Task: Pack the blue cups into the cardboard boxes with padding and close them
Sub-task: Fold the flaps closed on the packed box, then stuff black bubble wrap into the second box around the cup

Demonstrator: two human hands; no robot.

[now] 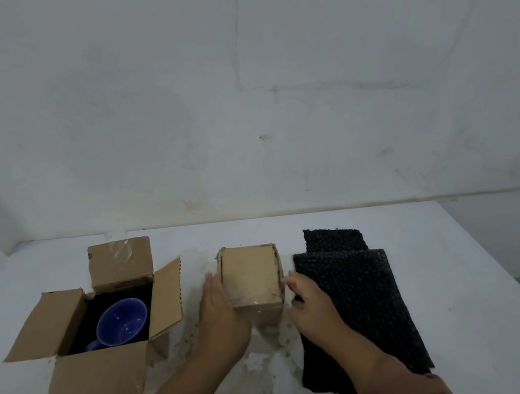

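A small closed cardboard box (251, 276) stands mid-worktop (455, 254). The left hand (222, 312) lies flat, fingers straight, against its left side; the right hand (307, 302) grips its right upper edge with curled fingers. To the left, an open cardboard box (100, 376) holds a blue cup (121, 321) on black padding. Black bubble wrap sheets (363, 298) lie just right.

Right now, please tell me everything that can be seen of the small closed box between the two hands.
The small box is plain brown cardboard, roughly cubic, with worn, frayed edges. Its top flaps are folded shut. It stands upright on the white table, at the middle, beside the black padding sheets. The left hand lies flat against its left side; the right hand meets its right top edge with curled fingertips. Whether they pinch it I cannot tell.
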